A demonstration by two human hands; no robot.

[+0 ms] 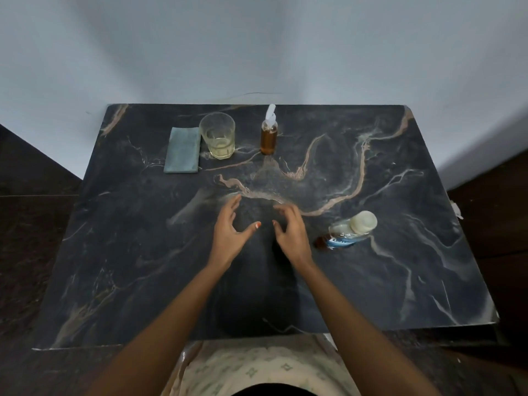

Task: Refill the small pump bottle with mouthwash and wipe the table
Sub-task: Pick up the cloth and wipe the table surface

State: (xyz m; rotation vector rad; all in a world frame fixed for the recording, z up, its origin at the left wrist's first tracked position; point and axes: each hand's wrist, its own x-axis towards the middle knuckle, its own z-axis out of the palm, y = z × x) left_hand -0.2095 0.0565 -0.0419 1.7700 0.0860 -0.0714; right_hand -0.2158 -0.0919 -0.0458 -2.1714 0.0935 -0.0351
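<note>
A small pump bottle (269,135) with a white pump head stands upright at the back middle of the dark marble table (128,267), filled with amber liquid. The larger mouthwash bottle (347,231), with a pale cap and blue label, stands right of centre and holds a little amber liquid at its base. A folded grey-green cloth (183,150) lies flat at the back left. My left hand (231,228) and my right hand (290,231) hover over the table's middle, fingers spread, holding nothing. My right hand is a short way left of the mouthwash bottle.
A clear drinking glass (217,135) with a little pale yellow liquid stands between the cloth and the pump bottle. A pale wall rises directly behind the table. Dark floor lies on both sides, and patterned clothing shows at the near edge.
</note>
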